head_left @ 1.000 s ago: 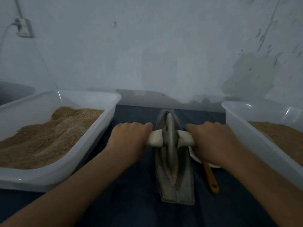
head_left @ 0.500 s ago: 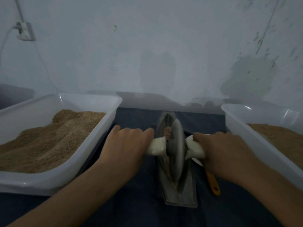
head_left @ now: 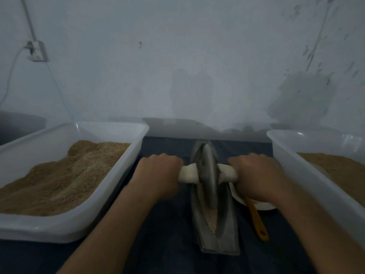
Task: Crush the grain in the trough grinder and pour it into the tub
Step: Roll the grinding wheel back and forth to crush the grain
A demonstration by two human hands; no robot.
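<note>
The trough grinder (head_left: 216,220) lay lengthwise on a dark cloth (head_left: 167,244), its near end toward the person and its far end close to the wall (head_left: 187,76). A white tub on the left (head_left: 102,196), heaped with brown grain (head_left: 65,175), stood near the grinder's left side with a strip of bare cloth between them. A second white tub (head_left: 308,175), also holding grain, stood on the right — the gap there was taken up by a white dish (head_left: 262,205) and an orange-handled utensil (head_left: 257,222) lying just beside the trough. The grey grinding wheel (head_left: 208,177) stood upright in the trough's far half; pale crushed grain (head_left: 211,218) showed in the channel's near half. The left hand (head_left: 158,175) was curled round the white axle handle's left end (head_left: 188,174) — the right hand (head_left: 256,177) gripped the right end likewise. The hands were apart, one on either side of the wheel, both blurred.
</note>
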